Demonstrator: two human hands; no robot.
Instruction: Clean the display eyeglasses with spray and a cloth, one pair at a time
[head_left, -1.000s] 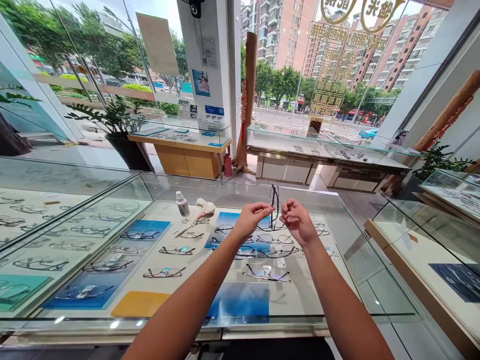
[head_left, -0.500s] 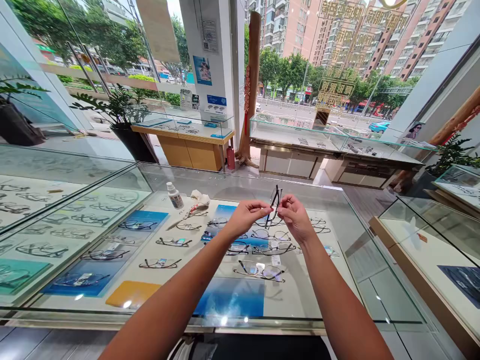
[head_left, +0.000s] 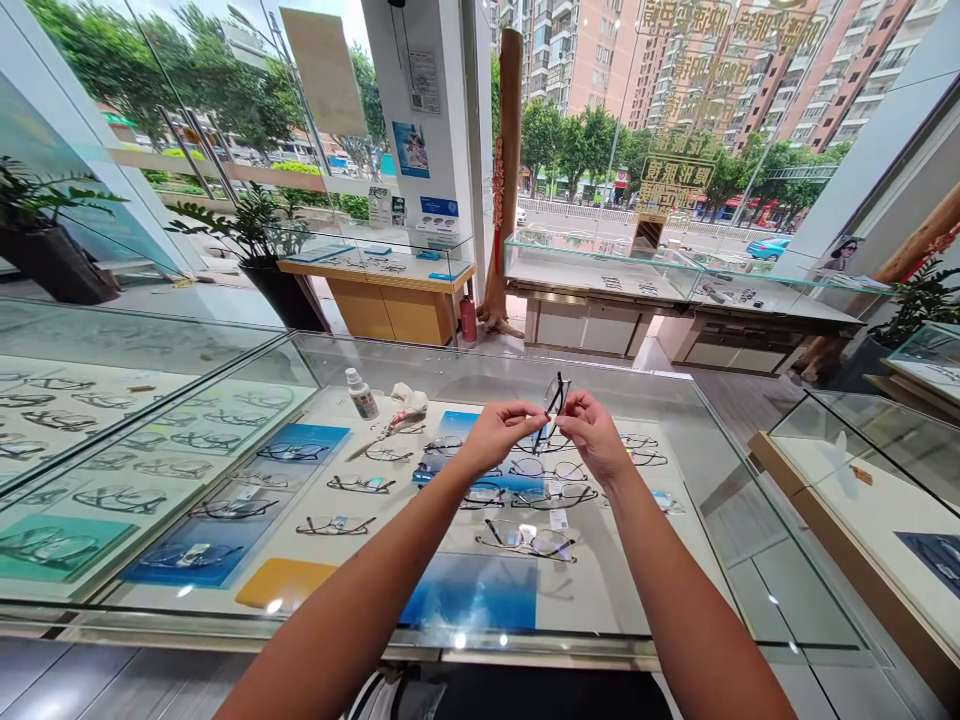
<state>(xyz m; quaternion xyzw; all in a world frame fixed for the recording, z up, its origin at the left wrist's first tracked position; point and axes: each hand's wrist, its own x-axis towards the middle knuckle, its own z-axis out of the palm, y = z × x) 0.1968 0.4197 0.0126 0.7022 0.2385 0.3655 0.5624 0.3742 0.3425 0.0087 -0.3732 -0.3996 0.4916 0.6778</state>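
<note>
1. My left hand (head_left: 504, 432) and right hand (head_left: 591, 432) both pinch the glasses (head_left: 556, 398), fingertips closed on them.
2. They sit at about two o'clock from my left hand, ten from my right, touching both; neither is nearer.
3. Their long axis looks steep, tilting from one o'clock towards seven, raised above the bench (head_left: 611, 590).
</note>
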